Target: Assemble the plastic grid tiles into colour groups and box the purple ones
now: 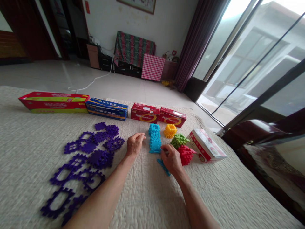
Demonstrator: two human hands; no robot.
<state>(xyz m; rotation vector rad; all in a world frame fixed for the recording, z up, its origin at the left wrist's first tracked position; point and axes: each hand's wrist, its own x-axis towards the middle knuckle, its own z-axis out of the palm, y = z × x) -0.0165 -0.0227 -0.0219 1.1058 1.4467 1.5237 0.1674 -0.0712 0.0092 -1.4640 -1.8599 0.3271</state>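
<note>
A tall light-blue block tower (154,139) made of interlocking plastic tiles stands on the quilted cream surface (147,197). My left hand (134,143) rests just left of it with fingers curled, holding nothing that I can see. My right hand (171,159) lies at the tower's lower right, fingers bent at the tower's base. A loose blue tile (164,166) pokes out from under that hand. A yellow cube (170,130), a green cube (179,140) and a red cube (186,154) sit to the right of the tower.
Several purple tiles (90,149) lie scattered at the left. Along the far edge stand a long red box (54,101), a blue box (106,108) and two small red boxes (158,115). A white and pink box (206,145) lies at the right, near the edge.
</note>
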